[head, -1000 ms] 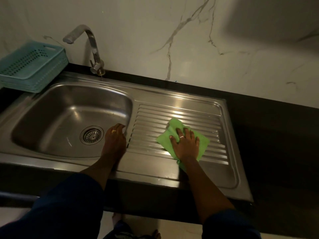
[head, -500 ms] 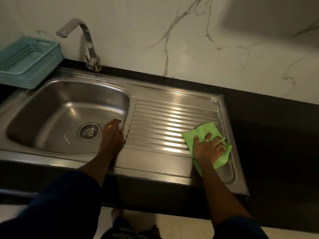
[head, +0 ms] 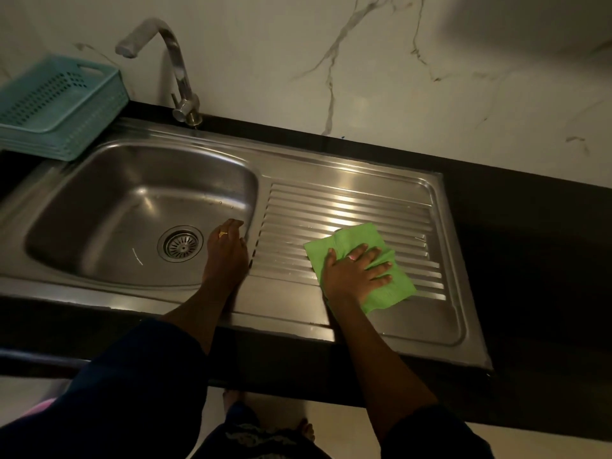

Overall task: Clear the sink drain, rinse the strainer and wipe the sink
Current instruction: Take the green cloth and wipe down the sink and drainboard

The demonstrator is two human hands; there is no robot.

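Note:
A steel sink (head: 109, 207) holds a round strainer (head: 180, 244) seated in its drain. To its right lies the ribbed drainboard (head: 347, 207). My right hand (head: 354, 271) lies flat, fingers spread, pressing a green cloth (head: 394, 286) onto the lower ribs of the drainboard. My left hand (head: 228, 250) rests on the sink's right rim, fingers curled over the edge into the basin, just right of the strainer. It holds nothing loose.
A curved steel faucet (head: 175, 71) stands behind the basin. A teal perforated basket (head: 56, 104) sits at the back left, partly over the sink's corner. Black countertop (head: 530, 243) runs right of the drainboard; a marble wall rises behind. My feet show on the floor below.
My right hand slid the green cloth right across the drainboard, then back left toward its middle. My left hand stayed on the sink rim.

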